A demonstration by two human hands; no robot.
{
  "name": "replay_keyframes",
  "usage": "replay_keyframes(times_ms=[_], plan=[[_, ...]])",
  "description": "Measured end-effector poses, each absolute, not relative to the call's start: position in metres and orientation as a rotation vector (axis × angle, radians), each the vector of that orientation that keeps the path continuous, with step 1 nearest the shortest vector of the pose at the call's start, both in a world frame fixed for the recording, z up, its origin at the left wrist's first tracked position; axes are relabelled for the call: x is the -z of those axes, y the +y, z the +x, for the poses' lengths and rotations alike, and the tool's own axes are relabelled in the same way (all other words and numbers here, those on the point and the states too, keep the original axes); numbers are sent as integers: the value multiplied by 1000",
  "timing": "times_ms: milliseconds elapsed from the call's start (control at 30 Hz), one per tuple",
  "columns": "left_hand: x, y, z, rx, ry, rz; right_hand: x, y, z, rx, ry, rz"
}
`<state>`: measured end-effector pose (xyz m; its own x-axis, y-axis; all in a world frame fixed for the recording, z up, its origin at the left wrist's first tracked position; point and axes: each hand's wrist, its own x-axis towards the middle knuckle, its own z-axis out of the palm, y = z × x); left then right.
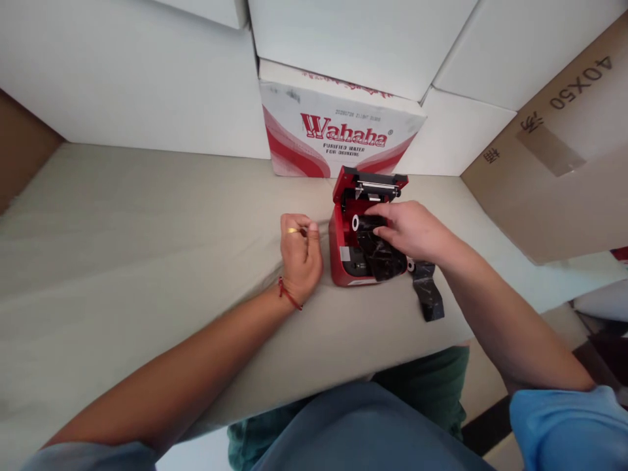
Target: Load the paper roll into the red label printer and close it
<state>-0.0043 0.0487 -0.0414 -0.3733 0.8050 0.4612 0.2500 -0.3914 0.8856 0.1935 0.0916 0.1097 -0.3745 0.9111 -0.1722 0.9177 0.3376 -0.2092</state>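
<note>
A small red printer [343,252] stands on the cloth-covered table [147,248] with its lid [373,183] tipped up and back. My right hand [412,230] reaches over its open bay, fingers closed on a black ribbon roll [369,224] with a white core; black film hangs from it over the printer's front. My left hand [300,256] rests on the table just left of the printer, fingers curled into a loose fist, a gold ring on one finger and a red string at the wrist. It does not touch the printer.
A second black roll with loose film [426,291] lies on the table right of the printer. A Wahaha water carton [338,127] stands behind, among white boxes. A brown carton [559,157] leans at the right. The table's near edge lies above my lap.
</note>
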Motion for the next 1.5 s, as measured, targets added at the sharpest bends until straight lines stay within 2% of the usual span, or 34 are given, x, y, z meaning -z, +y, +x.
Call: replay_keyframes(times_ms=[100, 200, 300, 400, 533, 633, 700, 767, 967, 1100, 1267, 1400, 1500], plan=[[28, 27, 5, -1855, 1253, 2024, -104, 94, 183, 233, 2483, 1697], [14, 3, 17, -1664, 1035, 2484, -99, 99, 177, 130, 2418, 1657], [8, -9, 25, -1466, 1023, 2645, -92, 104, 174, 109, 2404, 1643], [8, -10, 25, -1396, 1023, 2723, -89, 104, 178, 190, 2458, 1652], [10, -10, 22, -1415, 1013, 2769, -99, 89, 200, 530, 2734, 1681], [9, -11, 23, -1426, 1002, 2792, -106, 82, 221, 644, 2952, 2111], [8, -12, 23, -1449, 1004, 2809, -104, 89, 232, 473, 3074, 2488], [7, -12, 23, -1467, 980, 2827, -97, 103, 238, 354, 3172, 2617], [5, -11, 22, -1459, 906, 2831, -77, 124, 229, 799, 3270, 2193], [5, -11, 22, -1456, 878, 2859, -81, 94, 226, 653, 3244, 2173], [5, -12, 21, -1448, 885, 2854, -70, 57, 243, 481, 3341, 1803], [5, -12, 20, -1446, 884, 2867, -51, 44, 256, 551, 3359, 1676], [5, -11, 21, -1446, 880, 2873, -47, 41, 256, 622, 3285, 1749]])
